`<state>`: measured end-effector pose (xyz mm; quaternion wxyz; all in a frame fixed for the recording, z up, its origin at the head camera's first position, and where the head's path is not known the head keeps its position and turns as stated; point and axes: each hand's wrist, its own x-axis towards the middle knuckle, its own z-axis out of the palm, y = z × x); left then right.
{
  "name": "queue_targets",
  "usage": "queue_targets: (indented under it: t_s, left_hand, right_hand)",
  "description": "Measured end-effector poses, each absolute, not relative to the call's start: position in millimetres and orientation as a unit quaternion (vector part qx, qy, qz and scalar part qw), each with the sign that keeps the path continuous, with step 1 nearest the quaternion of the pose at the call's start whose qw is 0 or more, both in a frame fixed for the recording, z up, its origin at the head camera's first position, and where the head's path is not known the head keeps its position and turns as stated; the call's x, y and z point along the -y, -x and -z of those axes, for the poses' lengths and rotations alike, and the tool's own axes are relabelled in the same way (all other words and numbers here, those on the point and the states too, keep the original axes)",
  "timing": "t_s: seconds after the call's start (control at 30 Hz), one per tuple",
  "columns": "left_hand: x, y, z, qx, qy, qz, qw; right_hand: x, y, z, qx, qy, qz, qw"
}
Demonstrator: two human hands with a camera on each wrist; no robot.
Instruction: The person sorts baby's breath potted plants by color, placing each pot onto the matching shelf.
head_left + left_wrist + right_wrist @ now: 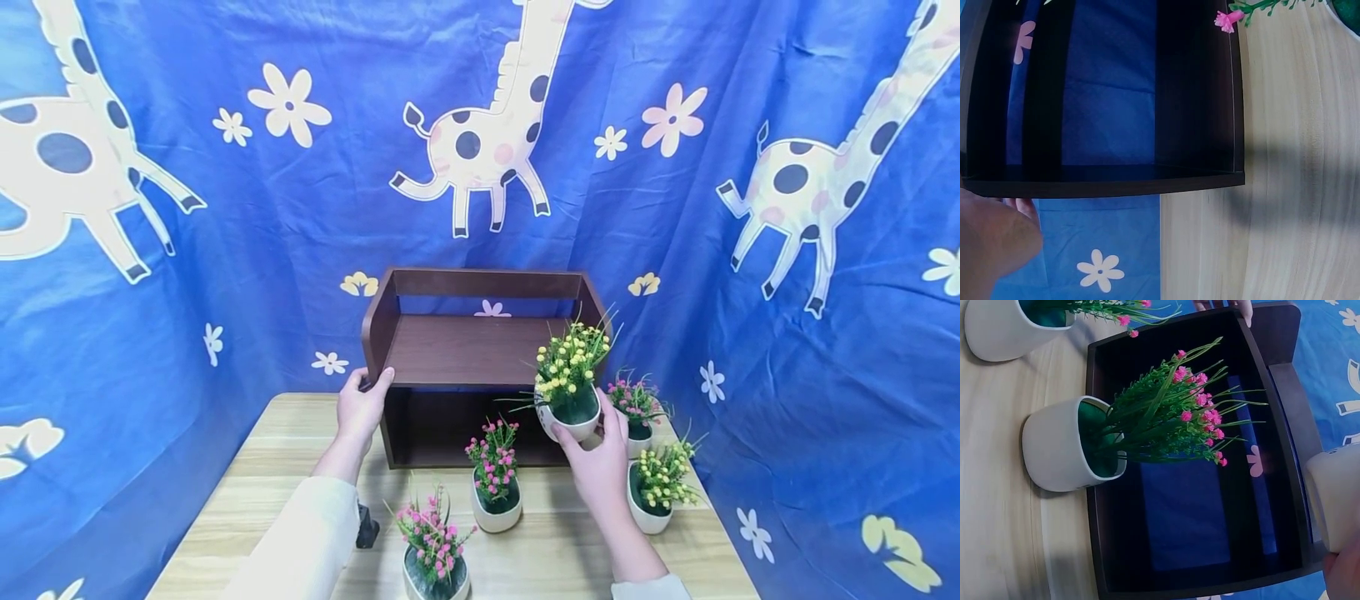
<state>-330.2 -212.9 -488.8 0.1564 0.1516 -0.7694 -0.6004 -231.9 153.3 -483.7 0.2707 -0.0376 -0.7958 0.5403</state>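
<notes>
The right hand (600,467) is gripping a white pot of yellow flowers (572,385), fingers and thumb curling round the pot's lower half, and is holding it in the air in front of the right end of the dark brown wooden shelf (465,350), about level with the upper board. In the right wrist view only a pale edge of this pot (1335,500) is showing at the right border.

The left hand (362,408) is resting on the shelf's front left corner, with the thumb lying over the edge of the upper board and the fingers wrapping round the side panel. In the left wrist view the fingers (1022,209) are peeking out behind that panel.

The shelf is standing at the back edge of the light wooden tabletop (247,492), against a blue giraffe-print cloth (225,208).

Four more white pots are sitting on the tabletop. A pink-flowered pot (495,487) is standing just in front of the shelf's lower opening, near the middle. A second pink-flowered pot (435,558) is standing at the front edge. A third pink-flowered pot (637,412) is standing beside the shelf's right side, close behind the right hand. A second yellow-flowered pot (656,492) is sitting near the right edge, just beside the right wrist.
</notes>
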Motion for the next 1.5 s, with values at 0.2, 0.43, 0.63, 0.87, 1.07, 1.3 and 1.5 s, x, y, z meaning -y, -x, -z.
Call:
queue_targets:
  t_s: [0.2, 0.43, 0.63, 0.87, 1.07, 1.3, 1.5]
  left_hand:
    - [212.2, 329.9, 489.8, 0.763, -0.151, 0.61, 0.151]
    - [212.0, 331.3, 490.6, 0.762, -0.151, 0.61, 0.156]
    - [212.3, 331.9, 490.8, 0.761, -0.151, 0.611, 0.157]
    - [212.1, 332.9, 492.1, 0.758, -0.151, 0.614, 0.16]
    - [212.9, 333.4, 493.0, 0.758, -0.15, 0.615, 0.16]
    - [213.2, 334.2, 495.3, 0.76, -0.151, 0.61, 0.164]
    - [212.3, 333.8, 494.8, 0.755, -0.154, 0.615, 0.167]
  right_hand:
    - [-150.4, 241.7, 481.9, 0.795, 0.044, -0.545, 0.262]
    - [-148.7, 255.4, 476.7, 0.794, 0.056, -0.546, 0.262]
    - [-148.1, 263.4, 470.1, 0.809, 0.056, -0.527, 0.256]
    - [-149.8, 275.5, 463.0, 0.838, 0.046, -0.488, 0.24]
    - [-148.9, 283.5, 454.2, 0.853, 0.046, -0.469, 0.223]
    - [-145.9, 293.4, 444.8, 0.87, 0.055, -0.44, 0.214]
    - [-144.5, 304.6, 439.5, 0.883, 0.059, -0.417, 0.208]
